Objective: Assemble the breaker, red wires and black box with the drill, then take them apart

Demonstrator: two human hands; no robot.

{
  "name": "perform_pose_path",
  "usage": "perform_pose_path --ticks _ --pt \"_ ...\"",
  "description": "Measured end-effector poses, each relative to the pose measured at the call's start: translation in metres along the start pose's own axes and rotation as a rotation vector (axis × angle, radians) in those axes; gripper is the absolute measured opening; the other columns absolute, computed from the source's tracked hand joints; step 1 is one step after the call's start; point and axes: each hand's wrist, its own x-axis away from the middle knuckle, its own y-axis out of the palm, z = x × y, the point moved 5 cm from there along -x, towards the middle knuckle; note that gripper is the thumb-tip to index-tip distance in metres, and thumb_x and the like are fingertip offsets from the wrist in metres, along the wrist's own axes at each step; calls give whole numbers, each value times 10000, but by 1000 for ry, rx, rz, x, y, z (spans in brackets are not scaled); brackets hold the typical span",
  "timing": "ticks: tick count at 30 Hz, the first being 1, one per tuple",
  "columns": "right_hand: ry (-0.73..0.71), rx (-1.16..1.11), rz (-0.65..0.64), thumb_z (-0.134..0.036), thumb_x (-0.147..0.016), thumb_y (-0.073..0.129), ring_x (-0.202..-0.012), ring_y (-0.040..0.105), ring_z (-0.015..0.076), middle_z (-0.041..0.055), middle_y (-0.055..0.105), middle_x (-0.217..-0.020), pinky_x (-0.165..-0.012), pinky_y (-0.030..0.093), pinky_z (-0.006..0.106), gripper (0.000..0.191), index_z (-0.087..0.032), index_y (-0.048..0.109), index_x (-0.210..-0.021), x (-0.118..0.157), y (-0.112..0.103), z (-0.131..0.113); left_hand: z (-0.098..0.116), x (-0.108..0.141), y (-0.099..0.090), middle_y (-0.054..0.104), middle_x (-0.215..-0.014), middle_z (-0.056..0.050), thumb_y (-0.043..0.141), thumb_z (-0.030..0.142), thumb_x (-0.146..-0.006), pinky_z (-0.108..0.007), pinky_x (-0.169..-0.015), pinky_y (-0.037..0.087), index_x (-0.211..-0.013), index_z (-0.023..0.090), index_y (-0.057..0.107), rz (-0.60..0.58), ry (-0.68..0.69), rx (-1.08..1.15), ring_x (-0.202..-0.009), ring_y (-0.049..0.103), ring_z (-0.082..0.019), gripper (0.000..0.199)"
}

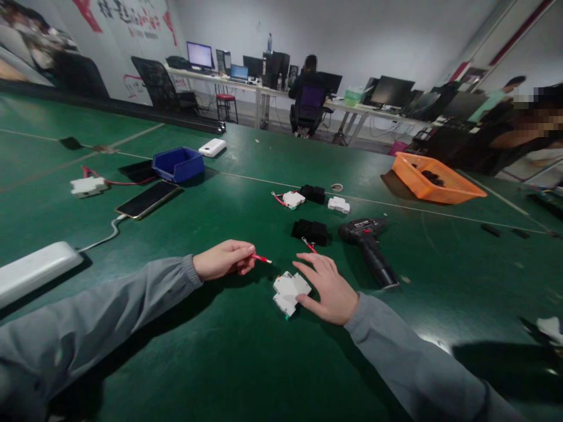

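Note:
My left hand point(226, 258) is closed on a red wire point(260, 258), whose metal tip points right. Just right of and below that tip, a white module point(290, 292) lies on the green table point(185, 363). My right hand point(328, 287) is open at the module's right side, thumb at its edge and the other fingers spread above. Another red wire with a ring terminal point(308, 245) shows beyond my right fingers, beside a black block point(310, 231). A black power screwdriver point(370, 249) lies to the right.
Farther back are a white module with a red wire point(293, 200), a small white module point(338, 204), a blue bin point(179, 164), a phone point(149, 200), a power bank point(37, 272) and an orange basket point(435, 179). A person point(309, 88) sits at a far desk.

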Motion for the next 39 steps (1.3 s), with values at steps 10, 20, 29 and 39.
perform_pose_path --ticks 10,20,29,39 --pt "-116 -171 -3 -494 -785 710 -1159 531 291 143 618 -1195 -998 418 490 508 -165 593 -1153 -2 0 -3 3 5 10 608 -727 -1 508 430 -938 -212 -558 448 -1057 151 542 -28 45 -246 -609 545 -96 305" --pt "47 -148 175 -479 -766 764 -987 626 262 129 644 -1078 -853 529 435 442 -172 567 -1016 3 2 7 2 6 13 667 -870 -39 519 381 -935 -175 -480 405 -1117 141 549 -63 2 -301 -562 522 -60 303" --pt "133 -199 229 -308 -825 716 -887 663 241 75 677 -996 -794 552 409 461 -215 510 -1227 8 9 12 -1 6 11 644 -673 2 514 448 -933 -181 -483 411 -972 143 574 -53 8 -248 -523 522 -70 313" --pt "348 -823 131 -375 -816 726 -780 624 195 58 655 -889 -698 529 350 265 -178 628 -964 4 13 17 4 1 2 667 -835 -53 608 326 -871 -193 -511 450 -912 140 615 56 23 8 -657 599 -108 190"
